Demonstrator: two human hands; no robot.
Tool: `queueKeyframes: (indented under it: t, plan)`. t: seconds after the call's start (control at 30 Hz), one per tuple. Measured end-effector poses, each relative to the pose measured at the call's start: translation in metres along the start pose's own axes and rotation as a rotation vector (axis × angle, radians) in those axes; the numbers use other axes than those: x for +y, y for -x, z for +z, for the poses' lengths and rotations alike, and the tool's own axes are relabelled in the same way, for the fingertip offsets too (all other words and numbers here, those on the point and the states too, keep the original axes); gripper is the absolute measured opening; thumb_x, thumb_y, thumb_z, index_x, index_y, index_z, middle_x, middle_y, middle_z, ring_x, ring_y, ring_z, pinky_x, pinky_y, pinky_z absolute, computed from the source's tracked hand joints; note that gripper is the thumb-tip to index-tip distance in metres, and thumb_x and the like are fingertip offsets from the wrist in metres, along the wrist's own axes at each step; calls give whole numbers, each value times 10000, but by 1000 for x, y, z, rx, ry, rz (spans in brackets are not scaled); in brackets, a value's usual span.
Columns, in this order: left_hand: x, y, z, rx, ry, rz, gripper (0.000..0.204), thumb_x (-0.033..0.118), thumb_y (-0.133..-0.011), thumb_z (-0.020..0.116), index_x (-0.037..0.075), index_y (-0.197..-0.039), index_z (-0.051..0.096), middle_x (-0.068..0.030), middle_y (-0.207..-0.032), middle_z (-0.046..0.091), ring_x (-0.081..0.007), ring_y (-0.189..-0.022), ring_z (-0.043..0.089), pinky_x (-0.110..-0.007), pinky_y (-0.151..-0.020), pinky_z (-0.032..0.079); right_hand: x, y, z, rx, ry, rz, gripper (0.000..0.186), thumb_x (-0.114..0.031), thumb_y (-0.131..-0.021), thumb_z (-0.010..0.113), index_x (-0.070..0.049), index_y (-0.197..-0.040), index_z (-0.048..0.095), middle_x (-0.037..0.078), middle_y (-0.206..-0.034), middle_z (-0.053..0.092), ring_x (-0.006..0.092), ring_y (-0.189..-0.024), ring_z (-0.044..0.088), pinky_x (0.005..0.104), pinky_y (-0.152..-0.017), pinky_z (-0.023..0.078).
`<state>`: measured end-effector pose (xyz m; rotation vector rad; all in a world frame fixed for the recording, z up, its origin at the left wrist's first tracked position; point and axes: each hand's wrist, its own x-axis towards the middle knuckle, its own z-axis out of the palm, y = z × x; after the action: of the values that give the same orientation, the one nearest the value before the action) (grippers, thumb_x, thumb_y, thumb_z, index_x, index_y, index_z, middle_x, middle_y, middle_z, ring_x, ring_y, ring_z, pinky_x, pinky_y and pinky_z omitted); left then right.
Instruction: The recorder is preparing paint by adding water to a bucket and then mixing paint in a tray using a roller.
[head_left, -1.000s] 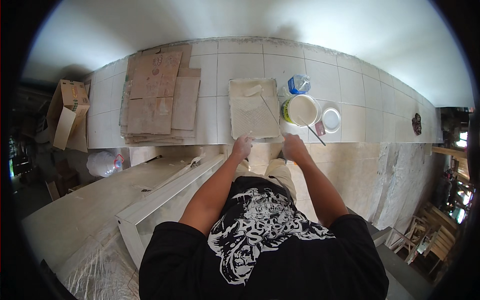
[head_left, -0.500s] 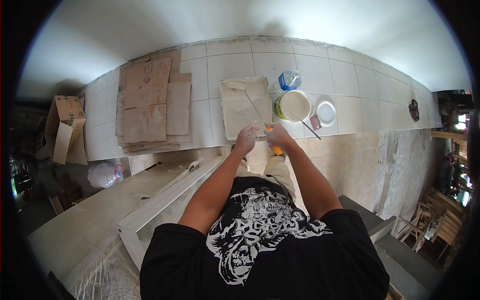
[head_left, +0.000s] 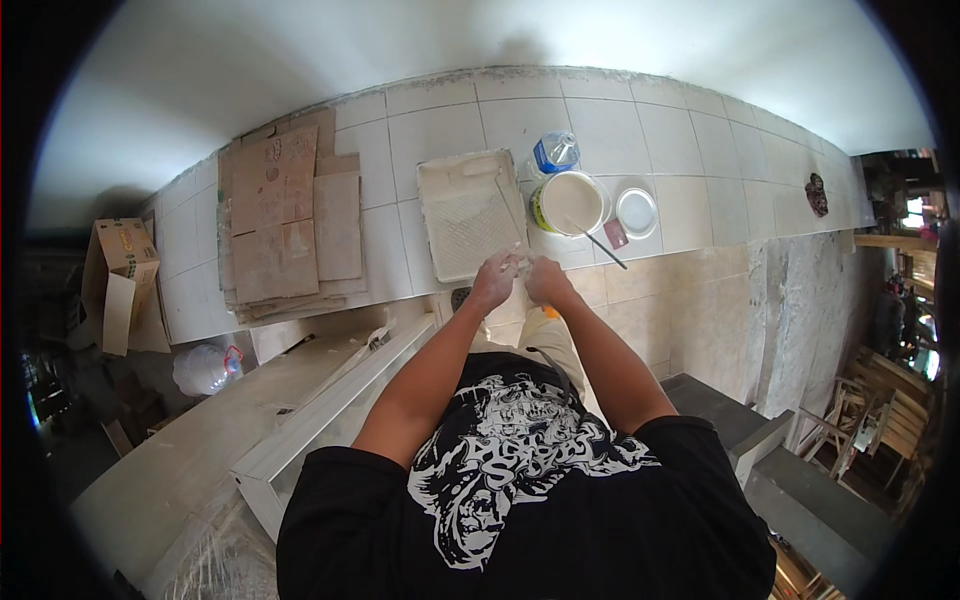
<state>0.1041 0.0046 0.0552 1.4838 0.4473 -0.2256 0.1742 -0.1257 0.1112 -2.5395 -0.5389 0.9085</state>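
Note:
My right hand (head_left: 546,281) is closed round a paint roller, whose orange handle (head_left: 550,313) shows below it, close to my lap. A thin wire (head_left: 511,208) runs up from between my hands over the right side of the paint tray (head_left: 434,246). My left hand (head_left: 493,281) is close beside the right, its fingers curled at a whitish patch I cannot make out clearly. The shallow tray, coated in off-white paint, lies just beyond my left hand. To its right stands an open paint bucket (head_left: 537,212) with a stick (head_left: 606,252) leaning out over its rim.
Behind the bucket is a clear bottle with a blue label (head_left: 556,152). A round white lid (head_left: 637,214) and a small reddish card (head_left: 615,234) lie to its right. Flattened cardboard (head_left: 275,215) is stacked on the tiled ledge (head_left: 680,205) at left. Nearer left is a metal-framed panel (head_left: 340,405).
The roller has come back toward my body, and its head no longer shows in the tray. My hands have drawn closer together. The whole view has shifted slightly.

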Motion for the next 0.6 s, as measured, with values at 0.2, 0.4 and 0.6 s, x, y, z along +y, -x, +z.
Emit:
queueKeyframes:
  t: [0.2,0.4,0.6]
  plan:
    - [6,-5,-3,-10,63,-18,463,161,-1038,480,39,-1484,448,-125,-1273,664,-179,-924,660,-297,-870,514,-13,-1,-32,-196,-559,282,522,-140,-901,618,11,-1392,528,291,-974,697,393,-884,716,433,-785,569]
    - [28,-6,8,12,100,18,455,164,-1018,499,2,-1442,483,-122,-1213,693,-193,-885,684,-307,-837,537,10,21,-36,158,-87,-159,509,-131,-897,580,29,-1378,535,291,-903,681,453,-799,684,508,-737,557]
    - [6,-9,3,2,-6,24,466,203,-1030,506,-4,-1447,475,-112,-1202,696,-186,-895,679,-314,-848,530,3,32,-3,-3,137,24,337,-89,-858,576,31,-1169,622,294,-987,674,478,-955,650,516,-907,515]
